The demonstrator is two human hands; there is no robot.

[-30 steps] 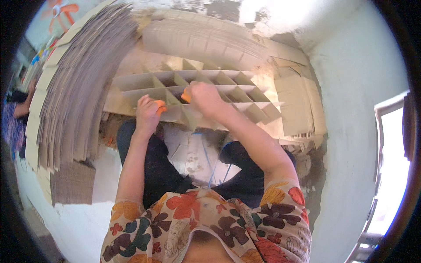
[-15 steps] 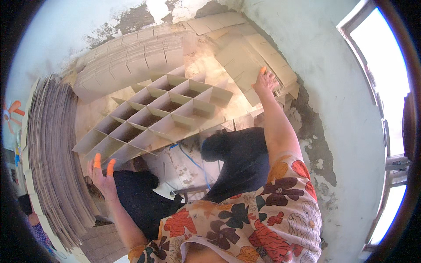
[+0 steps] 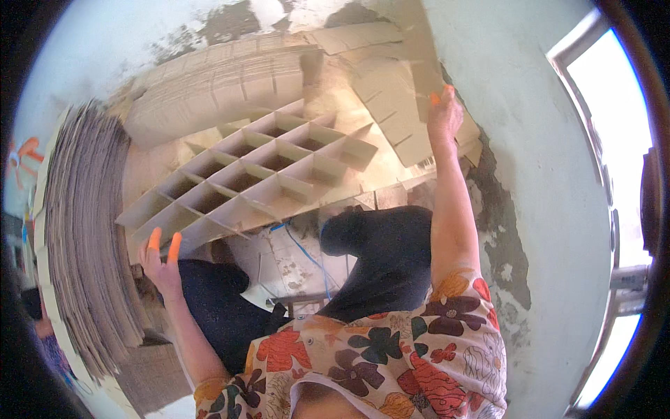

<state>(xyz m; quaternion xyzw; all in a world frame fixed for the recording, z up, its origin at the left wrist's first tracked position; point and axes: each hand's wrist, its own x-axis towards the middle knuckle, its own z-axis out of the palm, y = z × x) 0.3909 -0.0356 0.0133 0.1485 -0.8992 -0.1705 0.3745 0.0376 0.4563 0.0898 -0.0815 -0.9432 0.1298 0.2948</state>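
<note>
A cardboard divider grid (image 3: 285,187), made of interlocking strips with several open cells, lies slanted on the work surface in front of me. My left hand (image 3: 162,269) is at its near left corner, fingers stretched up and apart, orange covers on two fingertips. Whether those fingers touch the cardboard I cannot tell. At the far right my right hand (image 3: 444,119) is closed on the lower end of a long cardboard strip (image 3: 419,56), which stands raised and blurred. Beneath that strip lies a pile of slotted cardboard pieces (image 3: 391,105).
Slotted cardboard strips stand in a long row (image 3: 216,98) along the back. A tall stack of cardboard sheets (image 3: 84,244) rises at the left. The wall (image 3: 544,174) with a bright window bounds the right side. A blue cord (image 3: 307,253) hangs between my knees.
My right hand has closed on a cardboard strip from the right pile and lifted it. My left hand stays by the grid's near corner, almost unmoved.
</note>
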